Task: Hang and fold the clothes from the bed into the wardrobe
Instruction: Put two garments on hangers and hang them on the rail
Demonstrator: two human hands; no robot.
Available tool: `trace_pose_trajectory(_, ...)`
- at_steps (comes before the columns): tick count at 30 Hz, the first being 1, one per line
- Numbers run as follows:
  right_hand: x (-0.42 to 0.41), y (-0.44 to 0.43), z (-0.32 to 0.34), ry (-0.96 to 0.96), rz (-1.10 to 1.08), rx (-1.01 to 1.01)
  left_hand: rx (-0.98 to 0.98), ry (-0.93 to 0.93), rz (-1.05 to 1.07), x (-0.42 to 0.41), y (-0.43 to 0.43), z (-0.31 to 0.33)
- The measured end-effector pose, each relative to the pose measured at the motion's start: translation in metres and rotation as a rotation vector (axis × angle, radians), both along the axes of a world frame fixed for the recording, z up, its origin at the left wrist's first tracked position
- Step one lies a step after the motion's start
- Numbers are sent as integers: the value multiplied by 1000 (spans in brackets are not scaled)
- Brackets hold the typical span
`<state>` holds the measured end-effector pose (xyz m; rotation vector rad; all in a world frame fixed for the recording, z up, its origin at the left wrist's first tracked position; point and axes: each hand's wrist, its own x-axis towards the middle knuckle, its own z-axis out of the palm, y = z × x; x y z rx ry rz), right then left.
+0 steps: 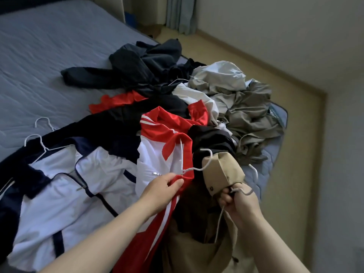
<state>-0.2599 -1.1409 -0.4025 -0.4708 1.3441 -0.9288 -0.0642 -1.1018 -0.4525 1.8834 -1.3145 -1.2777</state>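
One red-white jacket (153, 160) pinched in left hand (165, 186), tan coat (222, 174) gripped in right hand (239, 203)

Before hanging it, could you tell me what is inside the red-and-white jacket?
A white hanger in that jacket: hook and one wire show; fabric hides the rest.

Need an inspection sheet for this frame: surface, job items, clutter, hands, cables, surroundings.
Surface: bed, blue sheet, wrinkled.
Job's things: red and white jacket and tan coat on wire hangers; navy and white jacket laid flat; dark clothes and khaki clothes heaped.
Clutter: nothing seen.
Hands: left hand pinches the red and white jacket; right hand grips the tan coat's hanger.
Cables: nothing seen.
Surroundings: floor, curtain, wall; wardrobe not in view.
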Motion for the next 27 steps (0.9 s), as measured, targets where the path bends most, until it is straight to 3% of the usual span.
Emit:
trace_pose_trajectory(8,-6,2,-15,-26,-14,40,-32,138,74,-5,-3,-6)
trace_pose_trajectory(13,4,5,-5,-49,25,69,-145,93,157,7,-14,13)
trace_pose_trajectory(19,17,7,28,12,114,63,-190,150,166,36,-49,81)
trace_pose_trajectory(27,25,-11,137,42,156,43,-191,271,197,54,-37,201)
